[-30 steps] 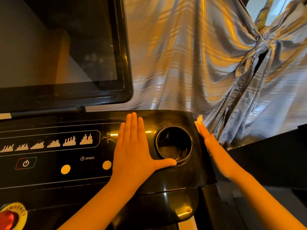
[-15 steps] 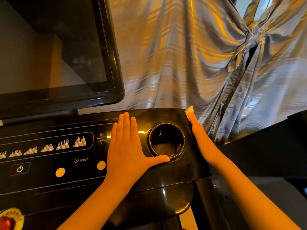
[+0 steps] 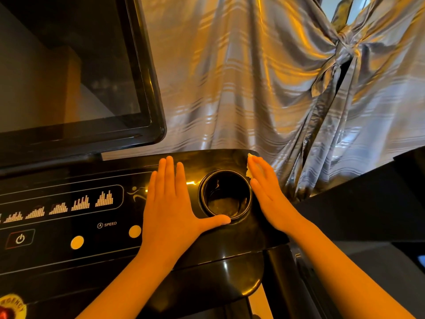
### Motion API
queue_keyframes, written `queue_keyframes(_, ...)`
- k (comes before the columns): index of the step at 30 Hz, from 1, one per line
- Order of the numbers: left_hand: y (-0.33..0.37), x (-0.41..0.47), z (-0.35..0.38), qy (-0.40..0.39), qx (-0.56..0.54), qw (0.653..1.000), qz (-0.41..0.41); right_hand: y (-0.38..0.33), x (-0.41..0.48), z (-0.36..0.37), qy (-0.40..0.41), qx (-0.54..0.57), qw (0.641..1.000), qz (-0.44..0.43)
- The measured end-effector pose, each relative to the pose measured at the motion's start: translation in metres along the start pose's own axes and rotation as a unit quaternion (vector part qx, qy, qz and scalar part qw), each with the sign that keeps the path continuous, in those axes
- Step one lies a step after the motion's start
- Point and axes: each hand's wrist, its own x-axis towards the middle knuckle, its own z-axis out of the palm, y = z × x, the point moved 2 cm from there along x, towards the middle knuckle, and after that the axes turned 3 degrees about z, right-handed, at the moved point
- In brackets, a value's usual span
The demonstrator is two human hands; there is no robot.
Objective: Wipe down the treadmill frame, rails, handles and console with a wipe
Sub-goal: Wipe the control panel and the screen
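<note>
Both my hands lie flat on the console [image 3: 230, 240]. My left hand [image 3: 170, 208] rests just left of the cup holder [image 3: 226, 211], fingers straight and close together, thumb spread out along the holder's near rim. My right hand [image 3: 270, 196] sits at the console's far right corner, on the other side of the cup holder, its straight fingers pressing the wipe [image 3: 248, 173] onto the black surface. Only pale scraps of the wipe show beside my fingertips. A shiny curtain [image 3: 253, 77] hangs beyond the console.
</note>
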Motion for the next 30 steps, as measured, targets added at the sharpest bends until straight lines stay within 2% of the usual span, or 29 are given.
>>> queue_keyframes(4, -0.001, 0.000, 0.000, 0.000, 0.005, 1.000, 0.003, 0.005, 0.023, -0.002, -0.036, -0.030, 0.999, -0.027)
queue_keyframes(9, -0.001, 0.000, 0.002, 0.002, 0.008, 1.000, 0.004, 0.014, 0.032, -0.004, -0.024, 0.060, 0.997, 0.046)
queue_keyframes(15, -0.003, -0.001, 0.003, 0.005, 0.008, 1.000, 0.008, 0.014, -0.009, 0.000, -0.004, 0.159, 0.983, 0.088)
queue_keyframes(18, -0.002, 0.000, 0.003, 0.006, 0.007, 1.000, 0.005, 0.015, -0.020, 0.000, -0.009, 0.171, 0.979, 0.110)
queue_keyframes(22, -0.002, 0.000, 0.002, 0.007, 0.009, 1.000, 0.009, 0.011, 0.014, -0.008, -0.049, 0.147, 0.977, 0.144)
queue_keyframes(26, -0.002, 0.000, 0.002, 0.002, 0.012, 1.000, 0.006, 0.008, 0.043, -0.011, -0.032, 0.156, 0.976, 0.147)
queue_keyframes(30, -0.001, 0.000, 0.002, 0.001, 0.010, 1.000, 0.005, 0.014, 0.035, -0.009, -0.024, 0.197, 0.965, 0.170)
